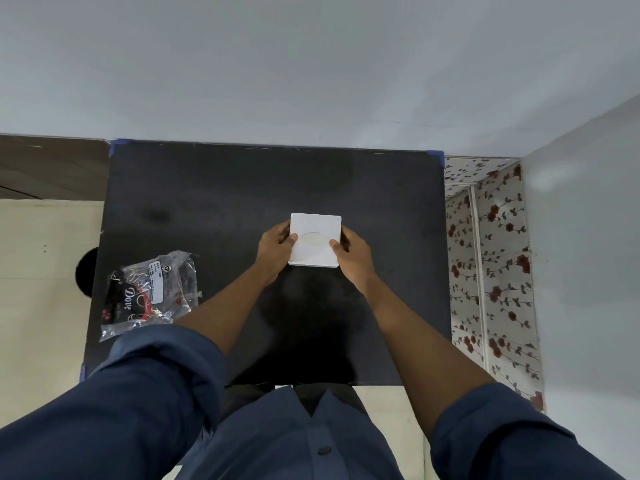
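A flat white square box (316,227) with an oval window in its top is held above the middle of the black table (214,188). My left hand (275,245) grips its left edge, thumb on top beside the oval. My right hand (351,252) grips its right edge in the same way, thumb on the top face. The fingers of both hands are hidden under the box.
A clear plastic bag (149,292) with a dark printed packet inside lies at the table's left edge. A grey wall stands behind the table. A floral-patterned cloth cabinet (491,265) stands close on the right. Pale floor lies to the left.
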